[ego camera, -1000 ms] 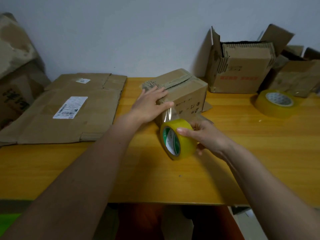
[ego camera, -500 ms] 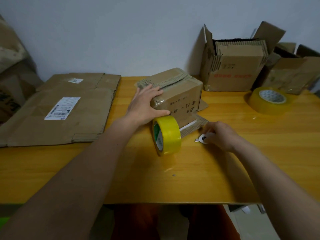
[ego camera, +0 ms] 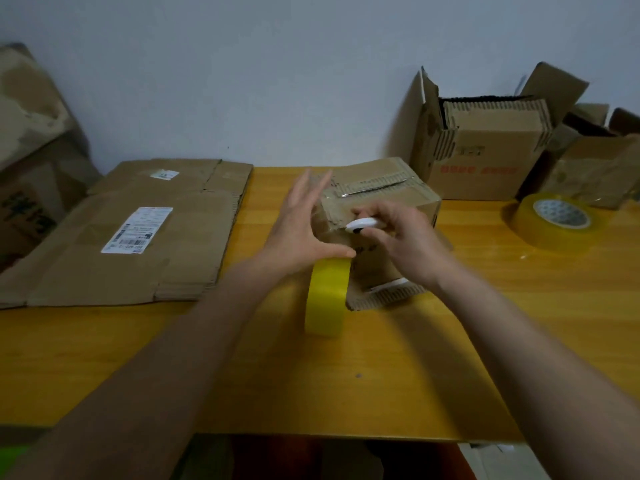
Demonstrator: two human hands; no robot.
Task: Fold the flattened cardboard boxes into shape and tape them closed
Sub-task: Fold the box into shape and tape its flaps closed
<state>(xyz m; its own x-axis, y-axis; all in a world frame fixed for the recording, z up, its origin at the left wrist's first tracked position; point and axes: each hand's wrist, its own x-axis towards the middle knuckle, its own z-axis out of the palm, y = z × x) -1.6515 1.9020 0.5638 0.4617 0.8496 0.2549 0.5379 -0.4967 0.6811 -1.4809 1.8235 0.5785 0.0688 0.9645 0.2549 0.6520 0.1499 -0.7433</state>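
Head view, and I see the small cardboard box (ego camera: 381, 202) sitting on the yellow desk (ego camera: 381, 375) near its middle, its top flaps folded shut. My left hand (ego camera: 301, 230) presses against the box's left end with fingers straight and spread, thumb reaching along the near face just above the yellow tape roll (ego camera: 327, 296), which stands on edge touching the box's front. My right hand (ego camera: 398, 237) has its grip closed around a small white cutter (ego camera: 362, 225) held at the box's upper near edge; the blade itself is too small and blurred for me to make out, and the hand hides much of the near face. A loose flap (ego camera: 388, 296) sticks out at the box's base. Flattened cardboard (ego camera: 138, 237) with a white label lies on the left of the desk. An open box (ego camera: 485, 154) stands at the back right, with a second tape roll (ego camera: 554, 220) lying flat near it. More cardboard at both edges is cut off.
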